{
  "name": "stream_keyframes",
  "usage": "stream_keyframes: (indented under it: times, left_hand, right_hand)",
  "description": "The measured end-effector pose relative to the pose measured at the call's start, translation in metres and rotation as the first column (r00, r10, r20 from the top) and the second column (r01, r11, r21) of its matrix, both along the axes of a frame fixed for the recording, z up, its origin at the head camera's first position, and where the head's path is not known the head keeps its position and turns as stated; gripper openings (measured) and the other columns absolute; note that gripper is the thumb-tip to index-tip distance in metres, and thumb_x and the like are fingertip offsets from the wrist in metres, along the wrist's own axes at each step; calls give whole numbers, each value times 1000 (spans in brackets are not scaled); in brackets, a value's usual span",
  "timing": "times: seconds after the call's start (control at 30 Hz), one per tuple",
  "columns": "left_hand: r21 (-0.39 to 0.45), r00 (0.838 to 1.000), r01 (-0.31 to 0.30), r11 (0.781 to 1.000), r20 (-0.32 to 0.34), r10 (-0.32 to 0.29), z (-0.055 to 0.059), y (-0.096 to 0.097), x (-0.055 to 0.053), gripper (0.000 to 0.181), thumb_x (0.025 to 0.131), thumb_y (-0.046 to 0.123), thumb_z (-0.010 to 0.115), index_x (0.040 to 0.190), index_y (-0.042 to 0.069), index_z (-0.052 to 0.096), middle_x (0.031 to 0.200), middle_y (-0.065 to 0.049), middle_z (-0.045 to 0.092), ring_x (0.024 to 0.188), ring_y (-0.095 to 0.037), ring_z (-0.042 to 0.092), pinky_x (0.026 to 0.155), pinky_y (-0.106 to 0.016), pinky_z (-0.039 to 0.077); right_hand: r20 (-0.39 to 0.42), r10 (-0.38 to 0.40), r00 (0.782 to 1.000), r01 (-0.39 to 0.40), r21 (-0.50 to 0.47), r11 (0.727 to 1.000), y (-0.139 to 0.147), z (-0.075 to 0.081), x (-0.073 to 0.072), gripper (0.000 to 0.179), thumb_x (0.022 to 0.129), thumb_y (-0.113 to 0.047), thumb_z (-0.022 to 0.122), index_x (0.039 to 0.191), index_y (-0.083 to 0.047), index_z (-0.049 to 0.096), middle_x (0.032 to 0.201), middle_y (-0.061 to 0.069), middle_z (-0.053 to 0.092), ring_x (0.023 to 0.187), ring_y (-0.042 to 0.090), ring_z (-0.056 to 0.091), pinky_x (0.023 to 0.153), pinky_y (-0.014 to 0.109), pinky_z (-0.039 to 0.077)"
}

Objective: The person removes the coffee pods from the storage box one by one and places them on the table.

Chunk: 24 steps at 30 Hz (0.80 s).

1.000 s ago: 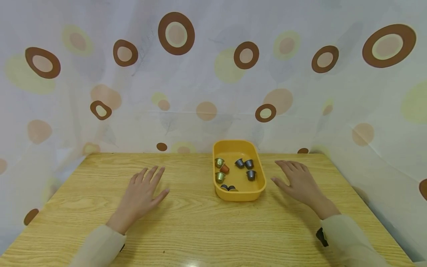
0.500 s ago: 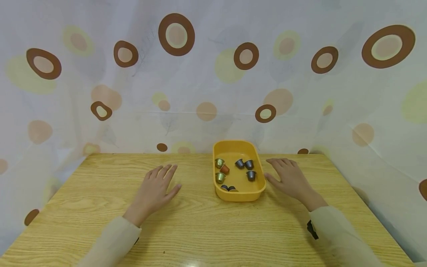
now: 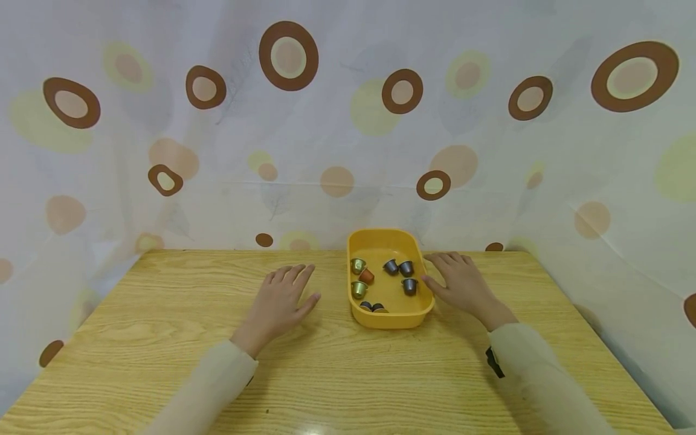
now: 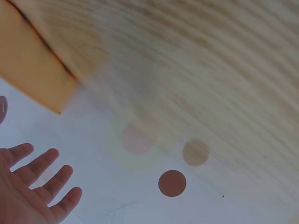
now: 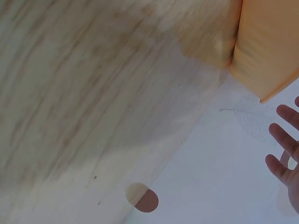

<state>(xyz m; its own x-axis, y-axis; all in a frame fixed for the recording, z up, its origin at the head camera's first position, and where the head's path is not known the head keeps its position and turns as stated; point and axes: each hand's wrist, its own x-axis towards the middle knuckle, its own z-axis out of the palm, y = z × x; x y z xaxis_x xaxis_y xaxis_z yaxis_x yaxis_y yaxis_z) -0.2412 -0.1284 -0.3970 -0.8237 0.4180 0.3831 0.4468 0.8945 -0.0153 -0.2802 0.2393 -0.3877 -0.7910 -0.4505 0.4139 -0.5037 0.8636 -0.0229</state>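
Bare left hand [image 3: 277, 305] and right hand [image 3: 462, 287], with a rounded yellow plastic-looking tray [image 3: 388, 321] between

From where I stand, the 2 hands are well apart, fingers loosely spread, neither gripping anything. The tray sits nearer the right hand, whose thumb and fingertips overlap its rim from here; I can't tell if they touch. Bare wood-grained tabletop [image 3: 326, 374] separates it from the left hand.

Inside, toward the left hand, are 2 shiny gold-green cup-shaped capsules [image 3: 359, 290] and 1 orange-brown capsule [image 3: 367, 276]. Toward the right hand lie 3 dark grey capsules [image 3: 409, 286]; 2 blackish capsules [image 3: 378, 307] lie by the wall nearest the person.
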Motion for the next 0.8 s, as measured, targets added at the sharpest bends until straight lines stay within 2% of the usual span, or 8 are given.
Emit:
stream_keyframes:
  times: [0.47, 0.8]
  left_hand:
    - [11, 999, 30, 999, 24, -31, 2, 31, -9, 57, 93, 48, 38, 139, 15, 39, 132, -8, 51, 120, -30, 46, 98, -49, 37]
    - [2, 997, 33, 999, 76, -34, -1, 51, -15, 56, 94, 49, 35, 139, 17, 39, 130, -4, 52, 120, -27, 46, 98, -46, 38]
  right_hand:
    - [71, -21, 997, 21, 2, 1000, -6, -1, -13, 48, 90, -38, 52, 128, -8, 51, 124, 14, 56, 113, 34, 48, 93, 54, 35]
    - [63, -5, 998, 5, -4, 1000, -9, -5, -18, 45, 91, -35, 51, 126, -7, 53, 122, 13, 57, 110, 34, 50, 90, 54, 36]
